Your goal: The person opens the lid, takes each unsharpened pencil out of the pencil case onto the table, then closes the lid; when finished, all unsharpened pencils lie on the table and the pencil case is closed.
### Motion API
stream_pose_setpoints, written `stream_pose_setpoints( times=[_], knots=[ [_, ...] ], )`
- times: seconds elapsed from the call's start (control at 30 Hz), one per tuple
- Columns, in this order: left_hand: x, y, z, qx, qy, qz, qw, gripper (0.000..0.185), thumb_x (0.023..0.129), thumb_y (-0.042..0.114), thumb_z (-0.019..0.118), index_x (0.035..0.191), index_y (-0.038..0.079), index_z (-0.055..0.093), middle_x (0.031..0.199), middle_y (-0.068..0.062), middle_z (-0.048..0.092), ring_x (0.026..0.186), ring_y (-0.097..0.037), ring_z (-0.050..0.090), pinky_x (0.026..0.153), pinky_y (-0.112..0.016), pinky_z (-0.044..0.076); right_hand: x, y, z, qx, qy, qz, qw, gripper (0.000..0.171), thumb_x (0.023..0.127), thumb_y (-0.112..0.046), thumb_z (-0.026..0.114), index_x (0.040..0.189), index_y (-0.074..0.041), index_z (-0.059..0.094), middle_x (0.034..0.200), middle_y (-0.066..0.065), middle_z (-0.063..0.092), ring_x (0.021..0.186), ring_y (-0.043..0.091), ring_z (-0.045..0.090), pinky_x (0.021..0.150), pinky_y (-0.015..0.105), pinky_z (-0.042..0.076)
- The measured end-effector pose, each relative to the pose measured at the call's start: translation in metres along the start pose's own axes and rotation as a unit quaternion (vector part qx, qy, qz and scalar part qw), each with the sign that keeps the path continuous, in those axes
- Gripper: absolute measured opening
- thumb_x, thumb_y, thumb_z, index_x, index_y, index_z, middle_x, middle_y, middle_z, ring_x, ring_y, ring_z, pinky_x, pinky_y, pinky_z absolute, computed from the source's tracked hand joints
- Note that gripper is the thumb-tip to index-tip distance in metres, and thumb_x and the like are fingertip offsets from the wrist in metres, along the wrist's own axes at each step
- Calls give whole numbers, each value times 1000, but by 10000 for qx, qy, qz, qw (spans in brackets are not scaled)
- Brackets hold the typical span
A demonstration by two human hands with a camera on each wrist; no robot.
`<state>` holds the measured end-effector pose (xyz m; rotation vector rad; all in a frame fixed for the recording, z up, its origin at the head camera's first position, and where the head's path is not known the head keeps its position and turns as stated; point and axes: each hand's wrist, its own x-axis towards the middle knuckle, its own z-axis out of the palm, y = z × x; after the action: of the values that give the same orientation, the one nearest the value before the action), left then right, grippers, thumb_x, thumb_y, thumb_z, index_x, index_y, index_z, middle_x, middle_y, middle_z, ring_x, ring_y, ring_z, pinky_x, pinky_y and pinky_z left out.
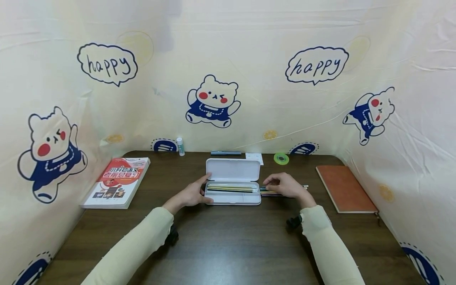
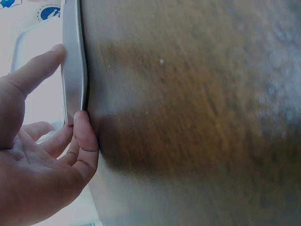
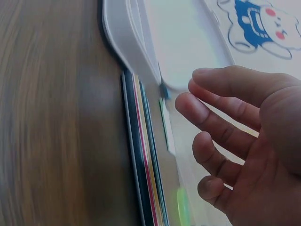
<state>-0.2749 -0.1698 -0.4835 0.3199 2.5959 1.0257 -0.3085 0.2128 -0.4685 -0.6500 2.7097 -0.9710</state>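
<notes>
Head view: a person in cream sleeves sits at a dark wood bench, w/ both hands at an open white pencil case.
Pencil case: mid-bench, lid flipped back toward the far wall, tray toward the person; several pencils lie lengthwise in the tray.
Left hand: at the case's left end, fingers nearly straight, thumb and fingertips touching the edge. Left wrist view shows the thumb against the case's rim and the forefinger resting on it higher up; palm open, nothing gripped.
Right hand: just right of the case, over a bundle of coloured pencils lying on the bench. Right wrist view shows fingers loosely bent and apart, above the pencils, which lie side by side against the case's end; no grip seen.
Left of bench: red-and-white book.
Right of bench: orange notebook.
Back edge: glue stick, grey pen, white card, green tape roll.
Surround: cream cloth w/ cartoon bears and "happy" bubbles.
</notes>
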Motion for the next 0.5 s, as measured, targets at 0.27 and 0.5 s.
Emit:
stream_pose_setpoints(
  times=[0.27, 0.5],
  knots=[
    [0, -2, 0, 8, 2, -20, 10000, 103, 83, 29, 83, 161, 23, 16, 155, -16, 41, 98, -21, 55, 81, -34, 47, 14, -21, 17, 11, -187, -346, 9992, 14, 92, -15, 71, 105, -12, 75, 94, -1, 73, 81, 15, 57, 74, 30, 48],
    [0, -1, 0, 67, 16, -34, 10000, 101, 84, 30, 82, 161, 24, 18, 154, -15, 41, 97, -21, 54, 82, -33, 47, 22, -28, 32, -508, -434, -337, 9972, 13, 92, -15, 71, 104, -17, 75, 98, -5, 73, 84, 10, 59, 80, 31, 52]
  ],
)
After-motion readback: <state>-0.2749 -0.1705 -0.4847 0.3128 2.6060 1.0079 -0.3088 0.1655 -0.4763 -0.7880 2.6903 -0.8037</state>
